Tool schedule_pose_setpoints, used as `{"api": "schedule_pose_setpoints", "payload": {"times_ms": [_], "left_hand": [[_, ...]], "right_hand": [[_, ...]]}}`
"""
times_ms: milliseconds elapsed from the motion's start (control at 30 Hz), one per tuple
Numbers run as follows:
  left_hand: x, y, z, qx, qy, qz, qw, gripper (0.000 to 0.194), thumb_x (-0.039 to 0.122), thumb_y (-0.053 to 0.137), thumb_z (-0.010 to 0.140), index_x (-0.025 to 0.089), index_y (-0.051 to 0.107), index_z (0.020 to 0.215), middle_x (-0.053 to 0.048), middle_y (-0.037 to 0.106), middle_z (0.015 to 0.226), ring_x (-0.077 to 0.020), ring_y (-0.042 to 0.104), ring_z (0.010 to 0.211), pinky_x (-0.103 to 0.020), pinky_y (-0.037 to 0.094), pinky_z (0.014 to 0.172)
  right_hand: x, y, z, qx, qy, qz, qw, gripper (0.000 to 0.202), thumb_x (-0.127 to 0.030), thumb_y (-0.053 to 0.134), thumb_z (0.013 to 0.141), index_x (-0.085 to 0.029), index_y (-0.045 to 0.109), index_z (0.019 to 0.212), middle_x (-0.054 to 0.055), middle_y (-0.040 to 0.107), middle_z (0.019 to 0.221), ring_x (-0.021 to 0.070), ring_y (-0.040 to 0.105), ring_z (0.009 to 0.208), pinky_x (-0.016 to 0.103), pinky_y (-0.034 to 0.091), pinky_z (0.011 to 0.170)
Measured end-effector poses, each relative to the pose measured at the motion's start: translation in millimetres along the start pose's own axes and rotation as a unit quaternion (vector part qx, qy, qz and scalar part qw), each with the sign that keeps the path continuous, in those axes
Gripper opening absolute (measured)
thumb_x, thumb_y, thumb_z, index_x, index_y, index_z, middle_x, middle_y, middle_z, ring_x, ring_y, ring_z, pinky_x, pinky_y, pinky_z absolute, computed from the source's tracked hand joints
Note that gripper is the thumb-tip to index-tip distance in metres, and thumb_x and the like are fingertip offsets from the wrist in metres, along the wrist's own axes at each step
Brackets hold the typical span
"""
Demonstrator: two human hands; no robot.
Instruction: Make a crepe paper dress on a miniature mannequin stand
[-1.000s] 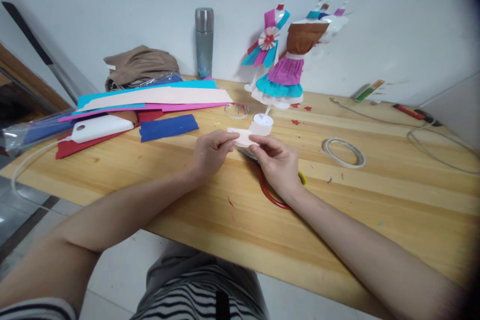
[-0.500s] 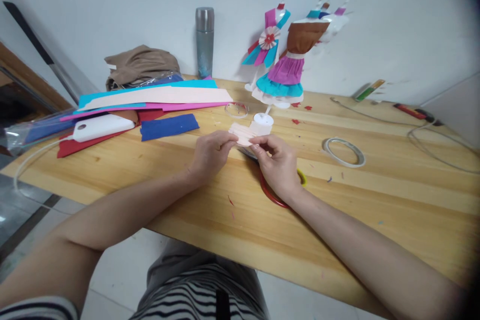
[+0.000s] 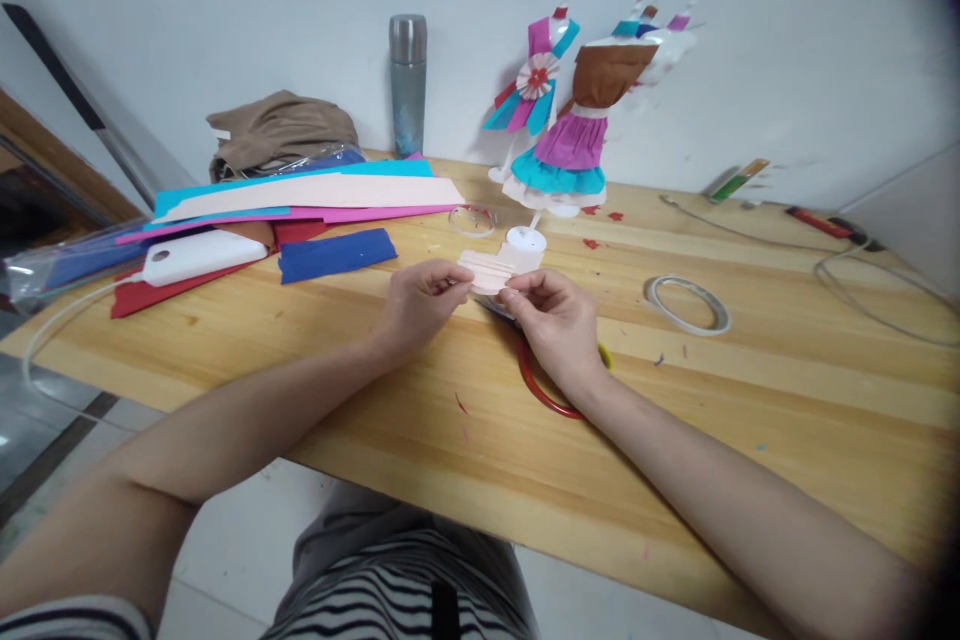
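A pale pink strip of crepe paper (image 3: pixel 487 270) with pleats across it is held between my two hands above the table. My left hand (image 3: pixel 427 305) pinches its left end between thumb and fingers. At its right side my right hand (image 3: pixel 551 320) grips the lower edge the same way. Scissors with red and yellow handles (image 3: pixel 551 398) lie under my right hand, which hides part of them. Just beyond the paper stands a small mannequin (image 3: pixel 592 135) on a white round base, dressed in a brown top and a pink, blue and white tiered skirt.
Coloured paper sheets (image 3: pixel 315 192), a blue strip (image 3: pixel 337 255) and a white device with a cable (image 3: pixel 202 257) lie at left. A roll of tape (image 3: pixel 688 306) is at right. A flask (image 3: pixel 407 85), more dressed mannequins (image 3: pixel 536 70) and a brown cloth (image 3: pixel 281 130) stand or lie behind.
The pleated paper has tilted slightly, so its folds show more clearly between my fingers. Both hands keep their pinch in nearly the same place.
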State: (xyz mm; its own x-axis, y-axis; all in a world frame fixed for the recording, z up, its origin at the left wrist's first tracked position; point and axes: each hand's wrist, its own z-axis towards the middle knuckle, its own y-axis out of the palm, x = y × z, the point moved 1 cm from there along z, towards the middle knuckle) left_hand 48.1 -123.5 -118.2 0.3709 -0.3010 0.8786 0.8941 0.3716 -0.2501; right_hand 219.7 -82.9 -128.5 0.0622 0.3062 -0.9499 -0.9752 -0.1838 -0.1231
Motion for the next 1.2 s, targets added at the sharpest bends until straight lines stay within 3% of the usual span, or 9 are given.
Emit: {"api": "schedule_pose_setpoints", "payload": {"times_ms": [167, 433, 767, 967, 1133, 1200], "left_hand": [[-1, -0.3, 1, -0.01, 0.022, -0.011, 1.0, 0.011, 0.015, 0.065, 0.076, 0.018, 0.075, 0.079, 0.001, 0.069, 0.065, -0.0101, 0.061, 0.058, -0.021, 0.049, 0.057], [4, -5.6, 2, -0.02, 0.146, 0.034, 0.989, 0.019, 0.008, 0.062, 0.082, 0.019, 0.077, 0.085, -0.002, 0.077, 0.084, -0.0128, 0.069, 0.075, -0.025, 0.055, 0.072], [0, -3.3, 1, 0.002, 0.097, 0.039, 0.995, 0.021, 0.012, 0.066, 0.079, 0.02, 0.078, 0.094, -0.002, 0.077, 0.087, -0.0132, 0.069, 0.075, -0.026, 0.056, 0.073], [-7, -0.5, 3, -0.018, 0.029, -0.041, 0.999, 0.045, 0.017, 0.071, 0.075, 0.02, 0.07, 0.12, 0.001, 0.073, 0.08, -0.0112, 0.064, 0.068, -0.025, 0.054, 0.068], [-7, 0.0, 2, -0.012, 0.048, -0.016, 0.999, 0.02, 0.02, 0.072, 0.076, 0.018, 0.077, 0.096, 0.001, 0.068, 0.07, -0.0096, 0.059, 0.062, -0.022, 0.049, 0.062], [-6, -0.7, 1, -0.009, 0.066, 0.006, 0.998, 0.02, 0.02, 0.072, 0.077, 0.018, 0.076, 0.097, 0.002, 0.067, 0.069, -0.0086, 0.057, 0.059, -0.021, 0.048, 0.059]], "right_hand": [[-3, 1, -1, 0.0, -0.023, 0.018, 1.0, 0.011, -0.033, 0.071, 0.078, -0.023, 0.065, 0.077, -0.001, 0.065, 0.071, 0.0159, 0.059, 0.064, 0.033, 0.05, 0.066], [0, 0, -1, -0.013, -0.035, -0.004, 0.999, 0.019, -0.034, 0.069, 0.08, -0.024, 0.074, 0.095, 0.004, 0.074, 0.09, 0.019, 0.065, 0.078, 0.037, 0.052, 0.077], [3, 0, -1, -0.005, -0.042, -0.05, 0.998, 0.015, -0.032, 0.065, 0.082, -0.024, 0.073, 0.092, 0.004, 0.074, 0.086, 0.0202, 0.065, 0.077, 0.037, 0.05, 0.074], [5, -2, -1, -0.001, -0.037, -0.056, 0.998, 0.012, -0.031, 0.064, 0.084, -0.022, 0.07, 0.09, 0.003, 0.073, 0.083, 0.0192, 0.066, 0.075, 0.035, 0.049, 0.073], [6, -2, -1, -0.004, -0.033, -0.056, 0.998, 0.012, -0.032, 0.062, 0.085, -0.022, 0.068, 0.09, 0.003, 0.072, 0.083, 0.0188, 0.065, 0.075, 0.036, 0.05, 0.074], [5, -1, -1, -0.006, -0.028, -0.051, 0.998, 0.012, -0.032, 0.062, 0.085, -0.022, 0.067, 0.09, 0.003, 0.072, 0.084, 0.0192, 0.065, 0.076, 0.036, 0.051, 0.076]]}}
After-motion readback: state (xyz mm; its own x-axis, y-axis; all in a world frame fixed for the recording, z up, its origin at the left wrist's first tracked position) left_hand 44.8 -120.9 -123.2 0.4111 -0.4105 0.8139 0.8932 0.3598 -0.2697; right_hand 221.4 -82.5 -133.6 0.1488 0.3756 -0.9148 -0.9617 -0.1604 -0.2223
